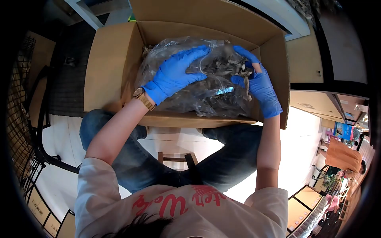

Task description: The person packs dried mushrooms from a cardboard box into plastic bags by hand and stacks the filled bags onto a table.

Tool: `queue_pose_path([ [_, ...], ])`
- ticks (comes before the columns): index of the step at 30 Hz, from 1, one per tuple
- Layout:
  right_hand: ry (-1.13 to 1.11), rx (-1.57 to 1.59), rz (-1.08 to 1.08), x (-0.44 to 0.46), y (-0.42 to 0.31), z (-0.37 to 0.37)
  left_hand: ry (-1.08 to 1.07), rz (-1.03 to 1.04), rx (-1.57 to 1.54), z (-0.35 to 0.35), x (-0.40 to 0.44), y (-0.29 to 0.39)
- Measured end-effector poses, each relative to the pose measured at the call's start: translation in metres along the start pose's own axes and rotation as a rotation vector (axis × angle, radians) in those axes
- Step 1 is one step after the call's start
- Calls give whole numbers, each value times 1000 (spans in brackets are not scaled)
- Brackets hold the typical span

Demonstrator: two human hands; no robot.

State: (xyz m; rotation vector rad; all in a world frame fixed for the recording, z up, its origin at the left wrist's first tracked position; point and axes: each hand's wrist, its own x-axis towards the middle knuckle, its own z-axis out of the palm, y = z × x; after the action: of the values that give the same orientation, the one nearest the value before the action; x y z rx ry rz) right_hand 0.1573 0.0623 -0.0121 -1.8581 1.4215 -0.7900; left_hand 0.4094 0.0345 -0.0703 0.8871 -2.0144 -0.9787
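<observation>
A large clear plastic bag [170,51] lies inside an open cardboard box [111,67] between my knees. Grey-brown dried, shrivelled pieces [228,65] show at the bag's right side, their exact kind unclear. My left hand [176,73], in a blue glove, rests on the bag with fingers stretched and thumb apart. At the right, my gloved right hand [256,81] curves around a clump of the dried pieces, some hanging past the thumb. Part of one finger shows bare through that glove. A zip-seal strip [203,65] runs near my left fingertips, and a shiny label [225,91] sits below.
My knees flank the box, with a wooden stool [174,156] visible between my legs. Wire racks [24,91] stand at the left. Cabinets [305,55] are close on the right. Farther right, a person in orange [343,156] bends near shelves.
</observation>
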Motion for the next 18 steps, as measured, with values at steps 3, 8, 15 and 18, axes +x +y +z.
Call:
queue_pose_path([
  [3, -10, 73, 48, 1, -1, 1, -14, 4, -5, 1, -1, 0],
  [8, -35, 183, 61, 2, 0, 11, -29, 12, 10, 4, -2, -1],
  [15, 43, 353, 74, 2, -27, 18, -33, -19, 20, 7, -2, -1],
  [18, 123, 403, 29, 4, -34, 5, 5, -42, 24, 2, -1, -1],
])
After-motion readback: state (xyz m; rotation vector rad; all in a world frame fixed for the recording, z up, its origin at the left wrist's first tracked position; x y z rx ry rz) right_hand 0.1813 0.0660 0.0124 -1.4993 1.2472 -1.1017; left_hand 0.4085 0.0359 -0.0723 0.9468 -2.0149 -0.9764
